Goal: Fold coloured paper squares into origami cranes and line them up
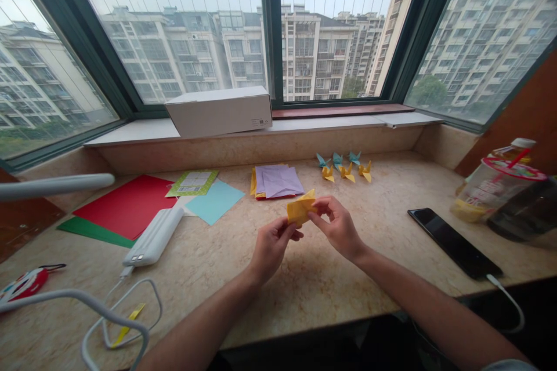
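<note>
A small folded yellow paper (300,207) hangs just above the marble counter (313,278), pinched from both sides. My left hand (270,246) grips its lower left edge with closed fingers. My right hand (337,226) pinches its right edge between thumb and fingers. Behind the hands lies a stack of purple and yellow paper squares (277,181). Several finished folded paper cranes, blue (337,158) and yellow (347,173), stand in two rows at the back right.
Red sheet (127,205), green sheet (89,229) and light blue sheet (214,201) lie left, beside a white power bank (153,237) with cable. A white box (220,110) rests on the sill. A black phone (455,242) and plastic containers (496,188) are right.
</note>
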{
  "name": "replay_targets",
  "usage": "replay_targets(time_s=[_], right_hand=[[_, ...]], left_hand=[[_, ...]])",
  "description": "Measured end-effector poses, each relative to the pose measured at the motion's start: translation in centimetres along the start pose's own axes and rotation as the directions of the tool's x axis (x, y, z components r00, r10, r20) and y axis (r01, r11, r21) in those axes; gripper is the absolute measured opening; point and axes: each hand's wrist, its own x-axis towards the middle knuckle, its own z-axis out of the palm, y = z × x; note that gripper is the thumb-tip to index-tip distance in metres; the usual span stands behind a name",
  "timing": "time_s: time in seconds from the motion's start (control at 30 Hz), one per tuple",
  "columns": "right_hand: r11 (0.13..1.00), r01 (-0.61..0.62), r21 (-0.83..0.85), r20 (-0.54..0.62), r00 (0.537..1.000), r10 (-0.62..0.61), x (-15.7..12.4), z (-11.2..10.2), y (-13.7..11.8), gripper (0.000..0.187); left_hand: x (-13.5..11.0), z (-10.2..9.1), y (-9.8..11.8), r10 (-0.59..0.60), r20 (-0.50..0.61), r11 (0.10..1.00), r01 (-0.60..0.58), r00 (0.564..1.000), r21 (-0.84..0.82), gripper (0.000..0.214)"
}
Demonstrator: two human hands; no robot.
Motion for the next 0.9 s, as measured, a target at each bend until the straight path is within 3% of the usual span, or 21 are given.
replay_targets(time_s=[0.13,0.2,0.4,0.5,0.7,0.8,0.9], right_hand=[[0.937,0.142,-0.318,0.101,0.988,-0.115,0.1,-0.7,-0.4,0.040],[0.908,0.195,-0.372,0.172,0.975,-0.139,0.1,-1.0,-0.5,0.044],[0.926,0.241,-0.290,0.285,0.946,-0.157,0.0,-0.8,-0.5,0.020],[0.935,0.270,-0.230,0.298,0.934,-0.197,-0.1,-0.9,-0.5,0.008],[0.947,0.300,-0.111,0.311,0.916,-0.254,-0.2,-1.0,-0.4,0.006],[0.938,0.330,-0.108,0.332,0.901,-0.279,-0.3,-1.1,-0.7,0.010],[0.914,0.362,-0.185,0.373,0.886,-0.275,-0.2,-1.2,-1.4,0.017]], left_hand=[[-0.1,-0.1,0.3,0.034,0.051,0.993,-0.040,0.998,0.110,0.024],[-0.2,-0.1,0.3,0.060,0.080,0.983,-0.073,0.995,0.170,0.023],[-0.3,-0.3,0.0,0.118,0.135,0.962,-0.147,0.984,0.229,0.024],[-0.2,-0.4,0.0,0.079,0.153,0.987,-0.099,0.985,0.123,0.025],[-0.2,-0.5,0.9,0.000,0.249,0.998,0.015,0.969,-0.058,0.040],[-0.1,-0.5,1.0,-0.031,0.209,0.996,0.048,0.977,-0.075,0.039],[0.0,-0.4,0.6,-0.025,0.095,0.998,0.029,0.995,-0.050,0.035]])
